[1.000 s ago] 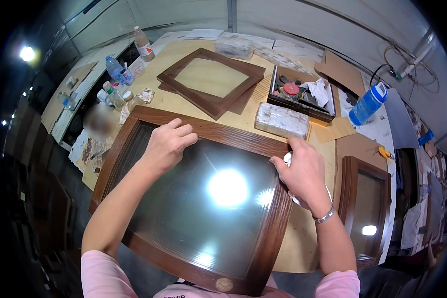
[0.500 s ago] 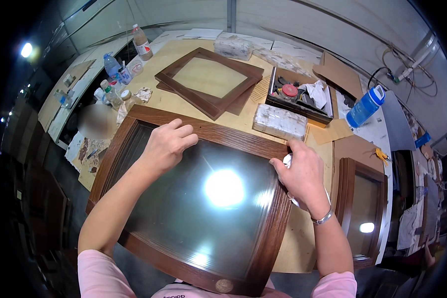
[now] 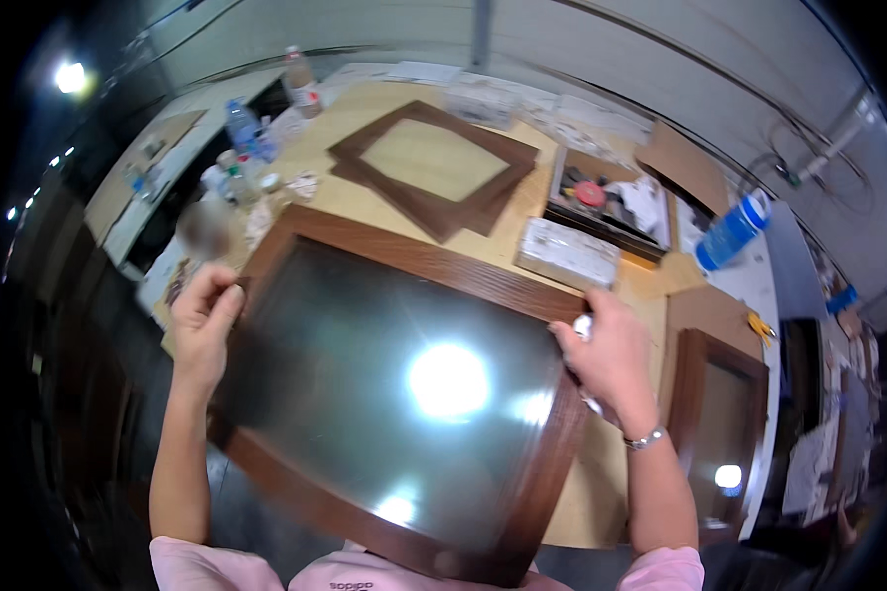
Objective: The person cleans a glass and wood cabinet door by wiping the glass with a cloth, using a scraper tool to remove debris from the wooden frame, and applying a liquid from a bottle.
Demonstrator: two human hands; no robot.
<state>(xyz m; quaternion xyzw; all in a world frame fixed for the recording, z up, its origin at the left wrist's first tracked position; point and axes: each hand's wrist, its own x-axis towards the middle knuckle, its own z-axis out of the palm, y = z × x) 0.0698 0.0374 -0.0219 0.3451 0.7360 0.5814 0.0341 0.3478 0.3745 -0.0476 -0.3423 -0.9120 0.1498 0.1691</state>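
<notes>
A brown wooden cabinet door with a glass panel (image 3: pixel 364 364) lies tilted in front of me, its near edge against my body and its far part over the worktable. Bright light reflects in the glass. My left hand (image 3: pixel 205 320) is closed on the door's left wooden rail, thumb on top and fingers curled. At the far right corner my right hand (image 3: pixel 611 360) grips the right rail. A white cloth (image 3: pixel 584 326) is bunched between that palm and the wood. The undersides of both grips are hidden.
Two brown frames (image 3: pixel 443 212) lie stacked on the worktable (image 3: pixel 355 103). Beyond the door are a whitish wrapped block (image 3: pixel 567 248), a box of odds and ends (image 3: pixel 611 227) and a blue bottle (image 3: pixel 731 234). Another glazed door (image 3: pixel 689 394) lies right; several bottles (image 3: pixel 241 123) stand left.
My left hand has moved from above the far rail, leftward and nearer, onto the left rail. My right hand keeps its grip. The whole view has shifted slightly.
</notes>
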